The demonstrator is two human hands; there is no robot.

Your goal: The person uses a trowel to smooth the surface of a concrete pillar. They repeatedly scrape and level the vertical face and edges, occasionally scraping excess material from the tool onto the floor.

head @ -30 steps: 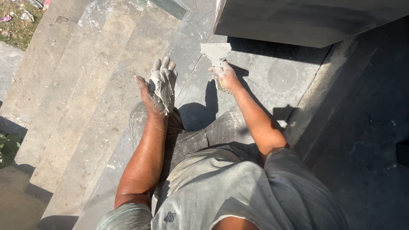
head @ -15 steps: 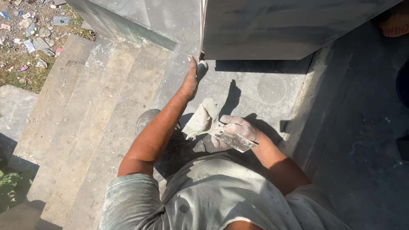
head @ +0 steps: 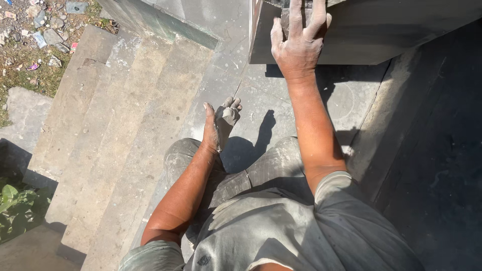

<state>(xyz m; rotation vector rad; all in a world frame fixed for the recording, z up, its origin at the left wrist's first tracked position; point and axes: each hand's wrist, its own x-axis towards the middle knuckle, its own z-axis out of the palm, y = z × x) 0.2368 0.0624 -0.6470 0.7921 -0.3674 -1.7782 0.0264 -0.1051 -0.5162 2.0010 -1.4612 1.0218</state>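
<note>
**Room and obstacles around the grey stone block**

Passage ahead is barred by the large grey stone block (head: 361, 35), against which the dusty right hand (head: 299, 37) is pressed flat. Bare concrete floor (head: 261, 95) lies open beneath the plaster-coated left hand (head: 221, 125). Leftward, the worn concrete steps (head: 115, 125) are unobstructed.

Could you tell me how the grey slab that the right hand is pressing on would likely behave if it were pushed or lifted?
The grey slab looks thick, flat-faced and stone-like, so it is probably stiff and heavy for its size. The right hand lies spread flat on it, which suggests that it slides rather than rolls. Its dusty surface, like the dust on the left hand, may make a bare grip somewhat slippery.
</note>
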